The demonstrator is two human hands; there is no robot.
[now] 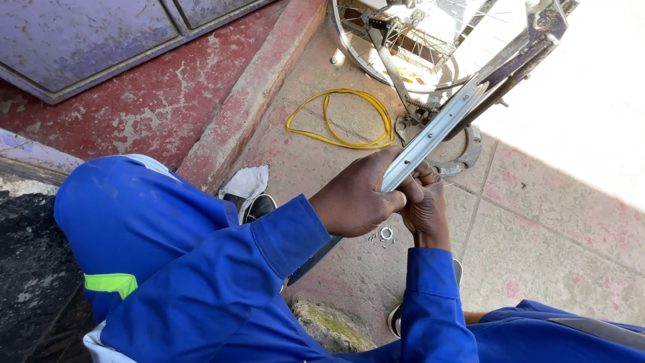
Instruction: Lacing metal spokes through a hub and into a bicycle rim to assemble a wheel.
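Fingers (396, 199) of the left hand (356, 198) are curling tightly around the near end of a bare bicycle rim (430, 138), while the right hand (424, 202) is closing on the same end from the right, its fingers folded over the metal just beside the left thumb. Both hands are gripping in the middle of the view, above the pavement. The rim is showing as a long, gently curved silver channel, smooth and bright, with small spoke holes dotted along its hollow; it is rising far and right toward a dark metal stand (531, 47). Blue overall sleeves are covering both arms. On the worn, pink-stained concrete slabs (537, 222) below the hands, a small washer (386, 233) and a few tiny metal bits are lying. Farther off, a yellow cable housing (342, 121) is lying in loose loops, and a spoked wheel (410, 47) is lying beyond it. A flaking red step (248, 101) is running along the left.
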